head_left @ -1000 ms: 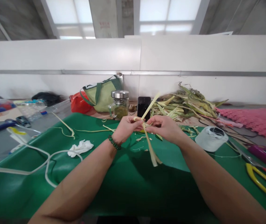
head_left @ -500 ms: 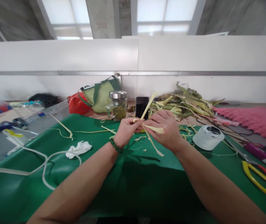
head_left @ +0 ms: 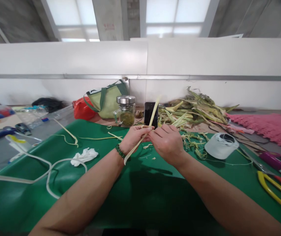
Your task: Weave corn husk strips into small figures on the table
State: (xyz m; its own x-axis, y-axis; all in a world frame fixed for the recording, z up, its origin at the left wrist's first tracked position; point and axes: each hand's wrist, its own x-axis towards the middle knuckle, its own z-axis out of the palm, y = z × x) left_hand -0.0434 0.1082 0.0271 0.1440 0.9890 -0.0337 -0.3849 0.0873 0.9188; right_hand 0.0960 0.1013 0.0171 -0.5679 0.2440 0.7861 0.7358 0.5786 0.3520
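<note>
Swung since the earlier frame: the lower end of the strip (head_left: 137, 147), now slanting across the left hand (head_left: 132, 136). That hand pinches the strip; the right hand (head_left: 169, 142) curls beside the pinch, its grip hidden. Steady fingertip pressure should limit slipping. Beyond both hands: phone (head_left: 148, 114), then husks (head_left: 202, 108) to the right.
</note>
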